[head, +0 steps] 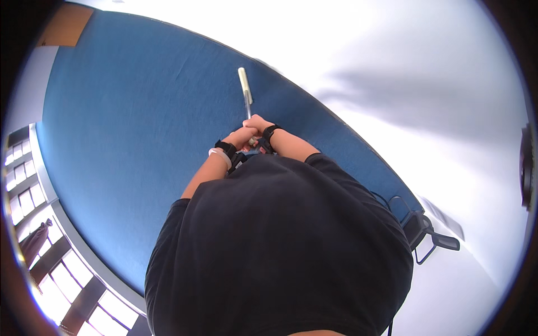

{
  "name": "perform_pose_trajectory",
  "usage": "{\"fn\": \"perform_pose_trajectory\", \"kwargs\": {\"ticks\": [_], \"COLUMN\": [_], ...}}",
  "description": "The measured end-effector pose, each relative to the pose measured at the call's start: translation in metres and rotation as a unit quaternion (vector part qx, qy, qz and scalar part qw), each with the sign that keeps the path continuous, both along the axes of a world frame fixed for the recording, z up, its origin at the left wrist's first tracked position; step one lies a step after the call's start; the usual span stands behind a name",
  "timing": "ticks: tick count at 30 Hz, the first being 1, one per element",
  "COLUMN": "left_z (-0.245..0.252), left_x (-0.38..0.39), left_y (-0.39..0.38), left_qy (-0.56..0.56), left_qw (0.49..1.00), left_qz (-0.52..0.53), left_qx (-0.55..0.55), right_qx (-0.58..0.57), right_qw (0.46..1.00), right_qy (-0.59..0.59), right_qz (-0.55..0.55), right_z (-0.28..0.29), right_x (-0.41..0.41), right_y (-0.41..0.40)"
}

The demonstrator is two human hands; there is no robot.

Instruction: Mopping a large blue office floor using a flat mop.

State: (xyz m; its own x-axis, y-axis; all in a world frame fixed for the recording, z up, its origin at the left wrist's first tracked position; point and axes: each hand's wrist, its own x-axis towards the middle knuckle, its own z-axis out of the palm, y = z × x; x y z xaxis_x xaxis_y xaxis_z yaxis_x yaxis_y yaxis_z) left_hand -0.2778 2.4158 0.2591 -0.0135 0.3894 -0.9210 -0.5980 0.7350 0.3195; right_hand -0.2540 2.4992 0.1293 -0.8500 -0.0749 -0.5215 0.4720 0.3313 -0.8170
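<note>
Both of my hands are closed around the handle of a long-handled tool, out in front of my body. My right hand (257,122) grips farther along the metal shaft (248,110). Closer to me, my left hand (243,137) overlaps it on the handle end (252,141), which shows partly below the fingers. The shaft leads away to a narrow, pale head (243,82) over the blue floor; whether it touches the floor I cannot tell. Each wrist wears a black strap, and a pale band (221,156) circles the left forearm.
Blue flooring (126,126) spreads ahead and to the left, meeting a white wall (378,63) along the right. A dark-framed chair (416,231) stands by the wall at lower right. Windows (67,281) line the lower left. An orange-brown panel (67,25) is at upper left.
</note>
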Motion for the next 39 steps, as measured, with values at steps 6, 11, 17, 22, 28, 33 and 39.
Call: {"fn": "perform_pose_trajectory", "kwargs": {"ticks": [6, 11, 17, 22, 28, 33, 39], "left_z": [0.000, -0.017, -0.042, -0.055, -0.069, -0.066, -0.078], "left_x": [-0.004, -0.034, -0.063, -0.087, -0.104, -0.106, -0.095], "left_y": [0.010, -0.002, -0.024, -0.039, -0.077, -0.078, -0.089], "left_qy": [-0.082, -0.100, -0.102, -0.063, -0.014, -0.018, 0.029], "left_qw": [0.996, 0.995, 0.993, 0.997, 1.000, 0.998, 0.998], "left_qz": [0.003, -0.014, -0.066, -0.054, -0.001, 0.052, -0.019], "left_qx": [0.020, 0.011, -0.007, 0.009, 0.015, 0.013, 0.047], "right_qx": [-0.026, -0.164, -0.208, -0.193, -0.264, -0.205, -0.034], "right_qw": [0.987, 0.916, 0.871, 0.871, 0.858, 0.893, 0.958], "right_qy": [-0.160, -0.350, -0.335, -0.264, -0.264, -0.256, -0.202], "right_qz": [0.015, -0.107, -0.293, -0.367, -0.352, -0.308, -0.201], "right_z": [-0.010, -0.010, -0.016, -0.006, 0.003, -0.027, -0.062], "right_x": [0.014, 0.014, 0.005, -0.027, -0.071, -0.089, -0.074], "right_y": [0.021, 0.026, -0.006, -0.029, -0.052, -0.058, -0.066]}}
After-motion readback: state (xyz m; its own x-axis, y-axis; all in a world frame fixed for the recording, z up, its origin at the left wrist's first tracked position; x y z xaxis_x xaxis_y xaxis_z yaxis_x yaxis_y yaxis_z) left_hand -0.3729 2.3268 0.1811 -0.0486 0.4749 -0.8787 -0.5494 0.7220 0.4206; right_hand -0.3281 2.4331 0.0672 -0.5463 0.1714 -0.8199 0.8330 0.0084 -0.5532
